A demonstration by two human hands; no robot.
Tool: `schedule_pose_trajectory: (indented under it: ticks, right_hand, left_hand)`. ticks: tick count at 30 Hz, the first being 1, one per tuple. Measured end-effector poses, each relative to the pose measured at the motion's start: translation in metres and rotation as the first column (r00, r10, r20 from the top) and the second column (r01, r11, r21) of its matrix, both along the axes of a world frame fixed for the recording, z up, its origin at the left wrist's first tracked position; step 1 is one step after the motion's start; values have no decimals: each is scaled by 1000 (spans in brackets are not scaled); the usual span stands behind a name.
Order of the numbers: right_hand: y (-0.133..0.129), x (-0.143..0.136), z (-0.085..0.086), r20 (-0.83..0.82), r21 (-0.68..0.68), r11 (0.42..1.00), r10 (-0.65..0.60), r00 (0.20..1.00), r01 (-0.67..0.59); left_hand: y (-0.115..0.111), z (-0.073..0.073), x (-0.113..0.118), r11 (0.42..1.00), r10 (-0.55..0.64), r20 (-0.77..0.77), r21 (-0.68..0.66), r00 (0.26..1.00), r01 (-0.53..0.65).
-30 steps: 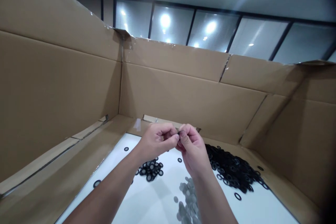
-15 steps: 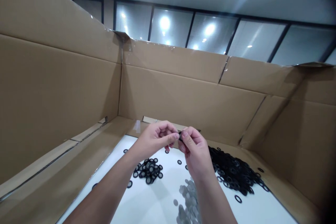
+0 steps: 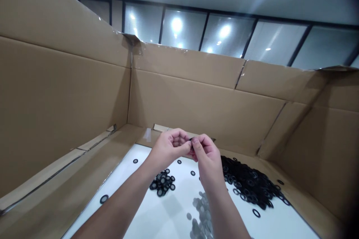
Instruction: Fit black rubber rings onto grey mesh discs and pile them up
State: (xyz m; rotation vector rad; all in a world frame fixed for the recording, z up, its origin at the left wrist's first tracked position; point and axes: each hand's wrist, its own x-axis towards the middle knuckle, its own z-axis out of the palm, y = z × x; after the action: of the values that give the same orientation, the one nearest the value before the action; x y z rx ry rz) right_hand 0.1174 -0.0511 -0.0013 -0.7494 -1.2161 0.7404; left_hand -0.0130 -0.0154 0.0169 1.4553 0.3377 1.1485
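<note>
Above the white board, my left hand [image 3: 171, 146] and my right hand [image 3: 208, 157] meet fingertip to fingertip. Pinched between them is a small black ring [image 3: 191, 139], mostly covered by the fingers; whether a disc sits in it I cannot tell. Below my left hand lies a small heap of black rings with grey centres [image 3: 163, 183]. Loose grey discs [image 3: 202, 209] are spread beside my right forearm, which hides some of them. To the right of that forearm is a large pile of black rings [image 3: 249, 181].
Tall cardboard walls [image 3: 182, 93] enclose the white board [image 3: 157, 216] at the left, back and right. Single rings with grey centres [image 3: 104, 199] lie scattered on the board. One bare black ring [image 3: 256, 213] sits in front of the large pile.
My fingertips have drawn closer together around the black ring, so less of it shows. Both forearms have shifted slightly, uncovering a ring at the board's left edge.
</note>
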Motion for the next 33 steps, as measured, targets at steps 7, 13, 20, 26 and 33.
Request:
schedule_pose_trajectory:
  ticks: [7, 13, 20, 26, 33]
  right_hand:
    - [-3, 3, 3, 9, 44, 996, -76, 997, 75]
    - [-6, 7, 4, 74, 71, 994, -87, 993, 82]
    - [-3, 7, 4, 127, 122, 966, -242, 962, 227]
    - [-4, 18, 8, 171, 68, 993, -110, 979, 99]
    - [-6, 27, 11, 191, 31, 998, 46, 981, -53]
  left_hand:
    - [3, -2, -3, 996, -43, 2, 74, 999, 43]
    - [5, -2, -4, 987, -56, -52, 146, 997, 63]
    - [6, -11, 7, 986, 9, -1, 167, 1000, -9]
    - [6, -11, 6, 984, 24, -24, 176, 999, -19]
    - [7, -6, -1, 984, -16, -75, 176, 997, 29]
